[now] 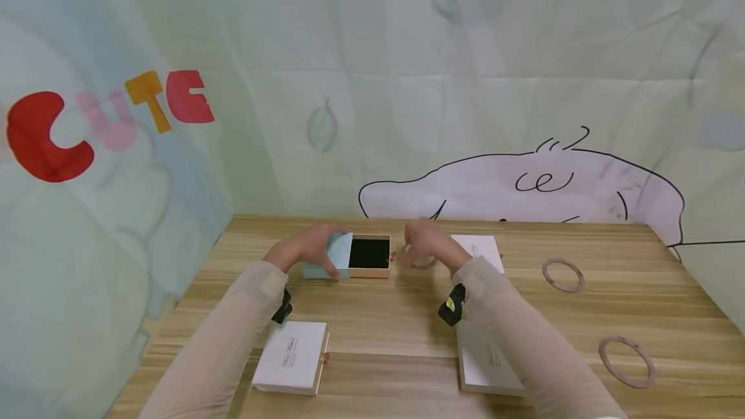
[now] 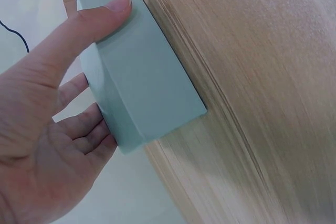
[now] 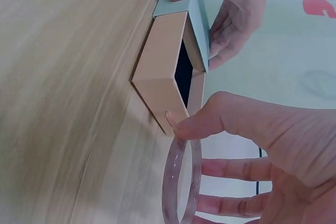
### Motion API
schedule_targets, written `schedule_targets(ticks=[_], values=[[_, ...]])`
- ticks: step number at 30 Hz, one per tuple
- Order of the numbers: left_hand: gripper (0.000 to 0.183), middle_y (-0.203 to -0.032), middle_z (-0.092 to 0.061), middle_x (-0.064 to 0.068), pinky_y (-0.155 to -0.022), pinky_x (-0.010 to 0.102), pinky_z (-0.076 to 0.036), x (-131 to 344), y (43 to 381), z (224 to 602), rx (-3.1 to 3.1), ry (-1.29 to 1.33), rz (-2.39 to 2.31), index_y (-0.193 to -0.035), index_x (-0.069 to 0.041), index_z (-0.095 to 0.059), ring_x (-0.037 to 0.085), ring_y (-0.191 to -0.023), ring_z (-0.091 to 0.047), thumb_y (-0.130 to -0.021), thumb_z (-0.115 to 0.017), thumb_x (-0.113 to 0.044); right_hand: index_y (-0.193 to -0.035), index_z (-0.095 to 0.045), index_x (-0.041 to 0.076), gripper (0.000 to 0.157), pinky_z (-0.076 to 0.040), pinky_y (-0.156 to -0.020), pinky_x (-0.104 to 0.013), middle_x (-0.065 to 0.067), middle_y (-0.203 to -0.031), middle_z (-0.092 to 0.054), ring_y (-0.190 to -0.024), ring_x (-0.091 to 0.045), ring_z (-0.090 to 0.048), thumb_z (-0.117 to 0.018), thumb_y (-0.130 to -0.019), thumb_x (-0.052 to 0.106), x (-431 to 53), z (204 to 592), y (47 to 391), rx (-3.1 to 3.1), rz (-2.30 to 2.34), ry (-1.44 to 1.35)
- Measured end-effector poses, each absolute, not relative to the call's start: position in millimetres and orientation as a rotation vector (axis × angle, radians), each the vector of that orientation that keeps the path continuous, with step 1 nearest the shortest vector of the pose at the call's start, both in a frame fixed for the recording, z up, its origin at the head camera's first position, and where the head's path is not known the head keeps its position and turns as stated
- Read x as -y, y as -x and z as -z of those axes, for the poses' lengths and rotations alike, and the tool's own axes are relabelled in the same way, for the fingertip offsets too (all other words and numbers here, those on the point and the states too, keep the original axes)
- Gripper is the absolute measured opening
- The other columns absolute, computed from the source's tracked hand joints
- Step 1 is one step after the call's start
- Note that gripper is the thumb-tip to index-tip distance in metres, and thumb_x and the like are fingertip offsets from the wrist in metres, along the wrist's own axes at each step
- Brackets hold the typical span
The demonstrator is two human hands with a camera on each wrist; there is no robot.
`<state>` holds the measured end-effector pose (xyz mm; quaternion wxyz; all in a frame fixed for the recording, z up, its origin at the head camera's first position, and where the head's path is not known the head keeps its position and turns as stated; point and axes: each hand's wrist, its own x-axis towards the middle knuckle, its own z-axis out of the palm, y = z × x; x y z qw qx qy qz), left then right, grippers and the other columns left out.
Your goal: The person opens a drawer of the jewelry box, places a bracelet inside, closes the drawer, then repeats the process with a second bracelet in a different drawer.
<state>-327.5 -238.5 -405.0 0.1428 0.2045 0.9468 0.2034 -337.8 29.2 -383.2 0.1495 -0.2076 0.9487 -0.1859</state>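
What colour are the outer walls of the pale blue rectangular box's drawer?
Peach; the drawer shows best in the right wrist view.

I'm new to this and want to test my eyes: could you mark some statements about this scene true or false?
1. The left hand holds the blue box. True.
2. The right hand holds a pen. False: the right hand holds a bracelet.
3. The blue box is fully closed. False: its tray sticks out.
4. Two other bracelets lie on the table. True.
5. A closed white box lies on the table. True.
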Motion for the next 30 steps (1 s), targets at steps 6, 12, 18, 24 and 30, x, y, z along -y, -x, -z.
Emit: schedule_targets(ticks=[6,12,18,24,30], values=[[0.094,-0.125,-0.057,0.016,-0.088,0.043,-0.048,240,328,407,-2.731,-0.591,-0.583,-0.141,0.002,-0.048,0.029,-0.102,-0.053,-0.063,-0.096,-0.021,-0.104,-0.066,-0.002,0.040,-0.051,-0.076,-0.036,-0.009,-0.100,-0.060,-0.093,-0.025,-0.054,-0.084,-0.073,0.016,-26,380,337,-2.726,0.535,0.604],[0.094,-0.127,-0.056,0.017,-0.089,0.043,-0.048,240,328,407,-2.734,-0.609,-0.584,-0.141,0.003,-0.048,0.029,-0.103,-0.053,-0.063,-0.096,-0.021,-0.106,-0.066,-0.003,0.044,-0.051,-0.078,-0.037,-0.011,-0.103,-0.061,-0.094,-0.026,-0.057,-0.085,-0.071,0.017,-23,377,338,-2.737,0.557,0.622],[0.094,-0.126,-0.057,0.016,-0.089,0.044,-0.048,240,327,405,-2.733,-0.602,-0.590,-0.141,0.003,-0.048,0.029,-0.103,-0.053,-0.063,-0.096,-0.020,-0.107,-0.068,-0.001,0.045,-0.050,-0.083,-0.038,-0.010,-0.108,-0.062,-0.099,-0.026,-0.056,-0.086,-0.069,0.015,-19,379,343,-2.749,0.563,0.613],[0.093,-0.125,-0.057,0.016,-0.087,0.043,-0.049,239,327,405,-2.734,-0.598,-0.599,-0.140,0.003,-0.049,0.030,-0.102,-0.053,-0.063,-0.096,-0.020,-0.110,-0.069,0.000,0.047,-0.050,-0.085,-0.039,-0.011,-0.113,-0.063,-0.103,-0.028,-0.057,-0.087,-0.070,0.015,-15,381,345,-2.750,0.581,0.598],[0.093,-0.124,-0.057,0.015,-0.087,0.043,-0.048,240,328,407,-2.738,-0.597,-0.600,-0.140,0.002,-0.049,0.029,-0.102,-0.053,-0.063,-0.096,-0.020,-0.106,-0.072,-0.001,0.043,-0.051,-0.081,-0.037,-0.011,-0.107,-0.067,-0.097,-0.026,-0.059,-0.086,-0.068,0.013,-10,382,345,-2.772,0.617,0.645]])
